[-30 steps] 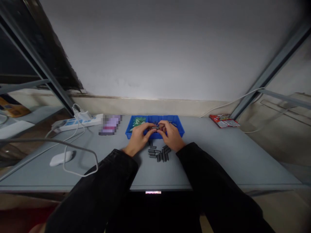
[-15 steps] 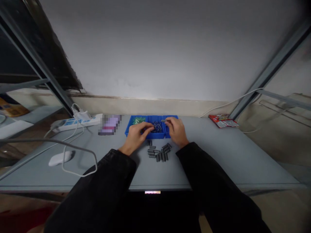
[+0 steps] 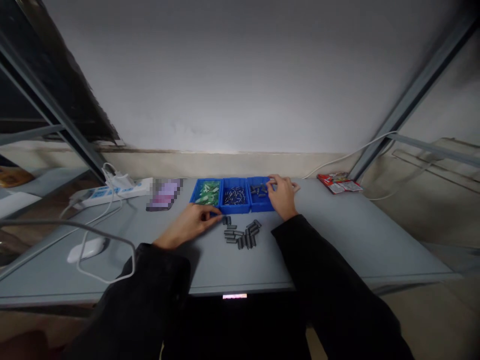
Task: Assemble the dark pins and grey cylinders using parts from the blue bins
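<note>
Three joined blue bins stand near the wall. The left bin [image 3: 192,192] holds green and whitish pieces, the middle bin [image 3: 236,209] small shiny metal pins, and the right bin [image 3: 262,206] several dark grey cylinders. My left hand [image 3: 193,220] rests low in front of the left bin, thumb and forefinger pinched at a dark grey cylinder [image 3: 224,220]. My right hand [image 3: 282,196] is bent over the right bin's outer side, thumb and forefinger curled close together; whatever they hold is too small to make out. Between my forearms lie loose dark grey cylinders [image 3: 247,239], grouped in short rows.
On the left are a white power strip [image 3: 112,192] with cables, a blurred-out phone [image 3: 165,195] and a white mouse [image 3: 88,249]. A looped cable [image 3: 133,260] crosses my left sleeve. To the right lies a red packet [image 3: 339,183]. Metal posts flank the table.
My left hand has moved from over the middle bin, left and down to the loose cylinders. My right hand has shifted to the right bin's outer side, uncovering the cylinders inside. The view has shifted slightly.
</note>
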`<action>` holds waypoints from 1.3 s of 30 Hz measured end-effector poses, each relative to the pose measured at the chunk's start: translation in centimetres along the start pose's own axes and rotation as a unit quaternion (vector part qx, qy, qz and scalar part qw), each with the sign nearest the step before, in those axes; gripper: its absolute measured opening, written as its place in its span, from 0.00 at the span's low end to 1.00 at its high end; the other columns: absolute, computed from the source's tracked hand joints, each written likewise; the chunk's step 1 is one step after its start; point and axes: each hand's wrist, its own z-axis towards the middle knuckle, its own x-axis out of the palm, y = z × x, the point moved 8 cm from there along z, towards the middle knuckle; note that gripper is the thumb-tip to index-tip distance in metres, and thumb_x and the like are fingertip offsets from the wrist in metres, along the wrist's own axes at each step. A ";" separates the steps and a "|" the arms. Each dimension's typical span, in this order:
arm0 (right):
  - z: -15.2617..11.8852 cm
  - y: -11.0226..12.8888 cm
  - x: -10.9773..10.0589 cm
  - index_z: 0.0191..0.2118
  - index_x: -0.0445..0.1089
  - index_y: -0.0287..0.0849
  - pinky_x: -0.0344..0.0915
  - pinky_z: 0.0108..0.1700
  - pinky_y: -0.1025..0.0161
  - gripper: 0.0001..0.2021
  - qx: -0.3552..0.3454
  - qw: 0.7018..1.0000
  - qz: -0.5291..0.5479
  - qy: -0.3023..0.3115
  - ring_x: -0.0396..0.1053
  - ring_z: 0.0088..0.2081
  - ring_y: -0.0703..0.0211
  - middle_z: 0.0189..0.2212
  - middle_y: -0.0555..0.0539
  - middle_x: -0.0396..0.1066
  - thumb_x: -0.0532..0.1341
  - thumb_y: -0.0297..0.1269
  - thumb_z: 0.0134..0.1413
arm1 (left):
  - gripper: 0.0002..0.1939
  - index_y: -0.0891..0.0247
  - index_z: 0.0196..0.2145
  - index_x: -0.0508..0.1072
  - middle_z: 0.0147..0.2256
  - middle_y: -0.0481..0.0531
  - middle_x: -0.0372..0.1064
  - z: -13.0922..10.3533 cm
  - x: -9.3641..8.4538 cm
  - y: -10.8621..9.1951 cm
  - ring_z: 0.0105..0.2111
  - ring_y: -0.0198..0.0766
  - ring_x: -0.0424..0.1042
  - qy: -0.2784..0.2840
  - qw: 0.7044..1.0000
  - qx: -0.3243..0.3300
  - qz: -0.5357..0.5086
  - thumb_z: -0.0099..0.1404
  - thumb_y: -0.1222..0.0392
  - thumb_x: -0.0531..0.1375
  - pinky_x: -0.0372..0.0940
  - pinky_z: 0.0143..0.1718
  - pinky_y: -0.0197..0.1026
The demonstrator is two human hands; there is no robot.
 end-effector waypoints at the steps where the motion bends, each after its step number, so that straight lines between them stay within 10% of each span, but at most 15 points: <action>1: 0.0 0.1 -0.1 0.48 0.71 0.46 0.43 0.53 0.47 0.13 -0.004 1.000 0.005 -0.005 0.65 0.48 0.45 0.37 0.44 0.79 0.56 0.29 0.60 | 0.14 0.61 0.43 0.81 0.21 0.46 0.69 -0.2 0.3 0.2 0.21 0.35 0.65 0.009 1.000 -0.001 0.001 0.69 0.49 0.62 0.57 0.26 0.37; 25: -0.9 2.9 0.0 0.40 0.71 0.46 0.49 0.53 0.49 0.09 -0.066 0.997 0.025 -0.004 0.69 0.45 0.48 0.36 0.46 0.78 0.55 0.28 0.58 | 0.15 0.61 0.46 0.78 0.23 0.46 0.69 -0.3 2.4 0.3 0.24 0.37 0.68 0.029 0.999 -0.014 0.026 0.66 0.51 0.63 0.60 0.29 0.39; 31: -1.9 5.6 -0.7 0.41 0.71 0.45 0.51 0.54 0.52 0.07 -0.133 0.988 0.083 -0.001 0.70 0.41 0.53 0.36 0.47 0.77 0.55 0.33 0.64 | 0.15 0.61 0.47 0.75 0.25 0.45 0.70 -0.1 1.0 -1.1 0.23 0.35 0.67 -0.033 0.999 0.014 -0.029 0.68 0.50 0.61 0.62 0.29 0.38; 39: -3.6 8.3 -0.2 0.37 0.72 0.45 0.52 0.54 0.53 0.14 -0.203 0.974 0.091 0.047 0.69 0.40 0.55 0.34 0.48 0.75 0.51 0.39 0.71 | 0.14 0.61 0.50 0.73 0.36 0.51 0.75 4.8 -4.7 -8.3 0.32 0.39 0.73 -0.009 0.977 0.181 0.112 0.68 0.56 0.63 0.64 0.38 0.41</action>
